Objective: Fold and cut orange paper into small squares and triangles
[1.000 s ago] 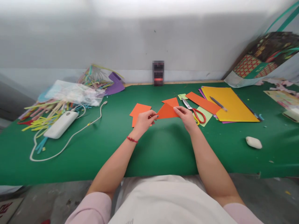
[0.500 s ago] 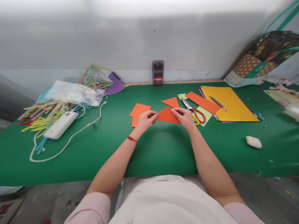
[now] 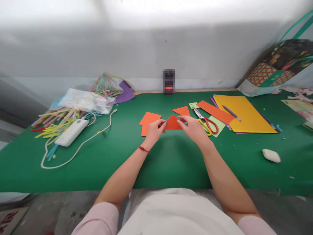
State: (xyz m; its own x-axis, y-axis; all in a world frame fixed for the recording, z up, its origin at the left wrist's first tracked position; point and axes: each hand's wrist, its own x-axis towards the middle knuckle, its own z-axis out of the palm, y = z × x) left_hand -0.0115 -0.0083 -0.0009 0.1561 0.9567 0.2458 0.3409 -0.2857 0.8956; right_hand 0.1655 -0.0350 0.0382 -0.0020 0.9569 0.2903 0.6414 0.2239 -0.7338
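A small folded piece of orange paper (image 3: 173, 123) is held just over the green table, its peak pointing away from me. My left hand (image 3: 156, 130) pinches the left corner between thumb and fingertips. At the right side, my right hand (image 3: 192, 126) has thumb and index finger on the paper, partly covering that corner. Left of it lie orange paper pieces (image 3: 149, 120), partly behind my left hand. Behind is an orange triangle (image 3: 182, 110). Scissors (image 3: 205, 120) with red and yellow handles lie close beyond my right hand, over light green paper (image 3: 218, 125).
To the right are an orange strip (image 3: 215, 111), yellow sheets (image 3: 251, 114) with a pen (image 3: 231, 112), and a white case (image 3: 271, 155). On the left, a white power bank (image 3: 72, 132) with its cable lies by coloured strips (image 3: 53, 125). A phone-like object (image 3: 168, 81) leans on the wall.
The orange paper has turned between my hands and now shows a smaller, peaked triangle. My right hand's grip has shifted along it. The whole view has moved slightly.
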